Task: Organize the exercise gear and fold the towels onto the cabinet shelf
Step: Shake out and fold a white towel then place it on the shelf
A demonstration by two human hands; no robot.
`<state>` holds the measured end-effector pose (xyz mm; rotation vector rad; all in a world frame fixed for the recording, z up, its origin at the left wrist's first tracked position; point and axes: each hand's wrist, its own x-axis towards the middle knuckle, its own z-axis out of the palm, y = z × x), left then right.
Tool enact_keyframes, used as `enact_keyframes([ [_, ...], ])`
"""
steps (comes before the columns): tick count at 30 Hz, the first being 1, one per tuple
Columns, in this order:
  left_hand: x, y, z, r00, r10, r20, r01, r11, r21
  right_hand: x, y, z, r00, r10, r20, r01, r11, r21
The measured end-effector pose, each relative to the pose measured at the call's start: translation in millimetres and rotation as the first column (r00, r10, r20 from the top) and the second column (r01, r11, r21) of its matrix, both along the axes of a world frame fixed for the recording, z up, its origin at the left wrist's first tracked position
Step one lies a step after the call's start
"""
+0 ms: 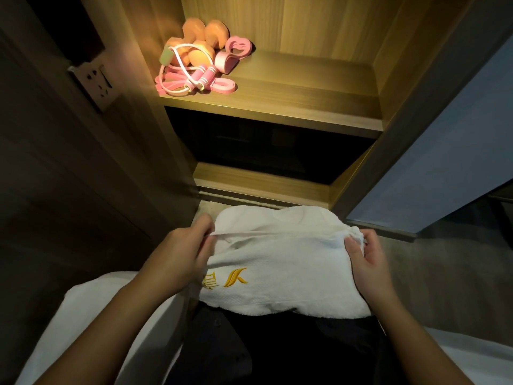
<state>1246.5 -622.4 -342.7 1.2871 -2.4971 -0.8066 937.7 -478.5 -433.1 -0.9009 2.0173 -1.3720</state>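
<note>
Lit cabinet shelf (291,87), upper frame; white towel (277,262) is pinched by left hand (180,254) and right hand (366,259); uneven tension could skew the fold.

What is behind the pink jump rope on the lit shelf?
Orange dumbbells lie behind the jump rope, toward the back of the shelf. The rope's loops partly cover them, so their count is unclear.
</note>
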Motion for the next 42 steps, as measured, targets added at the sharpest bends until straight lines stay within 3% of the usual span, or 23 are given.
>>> enact_keyframes([
  [3, 3, -7, 0, 1.0, -0.001, -0.012, 0.002, 0.998, 0.063, 0, -1, 2, 1.0, 0.006, 0.002, -0.006, 1.0, 0.016],
  [7, 7, -9, 2, 0.99, -0.129, 0.062, 0.137, 0.979, -0.151, -1, 0, 3, 1.0, 0.012, -0.001, -0.012, 1.0, 0.029],
  [10, 14, -10, 9, 0.931, -0.359, 0.071, 0.363, 0.886, -0.288, -1, 1, 3, 1.0, 0.019, -0.008, -0.019, 0.999, 0.031],
  [12, 19, -13, 13, 0.899, -0.435, 0.055, 0.438, 0.88, -0.184, -1, 1, 4, 1.0, 0.027, -0.013, -0.026, 0.999, 0.039],
  [14, 21, -17, 14, 0.922, -0.38, 0.072, 0.381, 0.925, -0.002, 0, 0, 4, 0.999, 0.041, -0.024, -0.04, 0.998, 0.05],
  [16, 18, -23, 14, 0.903, -0.391, 0.179, 0.38, 0.92, 0.094, 1, -1, 5, 0.999, 0.045, -0.03, -0.044, 0.998, 0.047],
  [19, 7, -30, 22, 0.761, -0.523, 0.383, 0.499, 0.85, 0.17, 1, 0, 6, 0.998, 0.05, -0.029, -0.048, 0.998, 0.052],
  [23, -7, -38, 37, 0.604, -0.65, 0.461, 0.529, 0.76, 0.378, 2, -2, 8, 0.996, 0.086, -0.035, -0.083, 0.993, 0.08],
  [26, -14, -39, 41, 0.465, -0.703, 0.538, 0.581, 0.701, 0.414, 3, -2, 8, 0.996, 0.081, -0.037, -0.078, 0.994, 0.078],
  [29, -17, -35, 36, 0.353, -0.701, 0.619, 0.685, 0.645, 0.34, 2, -2, 7, 0.996, 0.08, -0.036, -0.077, 0.994, 0.08],
  [32, -11, -36, 32, 0.4, -0.708, 0.581, 0.724, 0.633, 0.273, 1, -1, 6, 0.997, 0.064, -0.04, -0.061, 0.995, 0.074],
  [36, 6, -37, 26, 0.57, -0.703, 0.425, 0.623, 0.707, 0.335, 1, -2, 4, 0.997, 0.066, -0.05, -0.062, 0.995, 0.079],
  [38, 12, -36, 21, 0.59, -0.695, 0.41, 0.6, 0.718, 0.353, 1, -4, 4, 0.996, 0.073, -0.051, -0.069, 0.994, 0.084],
  [40, 15, -35, 17, 0.601, -0.662, 0.449, 0.62, 0.74, 0.261, 1, -4, 3, 0.996, 0.077, -0.051, -0.072, 0.994, 0.087],
  [42, 19, -33, 13, 0.69, -0.585, 0.428, 0.586, 0.797, 0.146, 0, -3, 1, 0.997, 0.066, -0.051, -0.061, 0.995, 0.081],
])
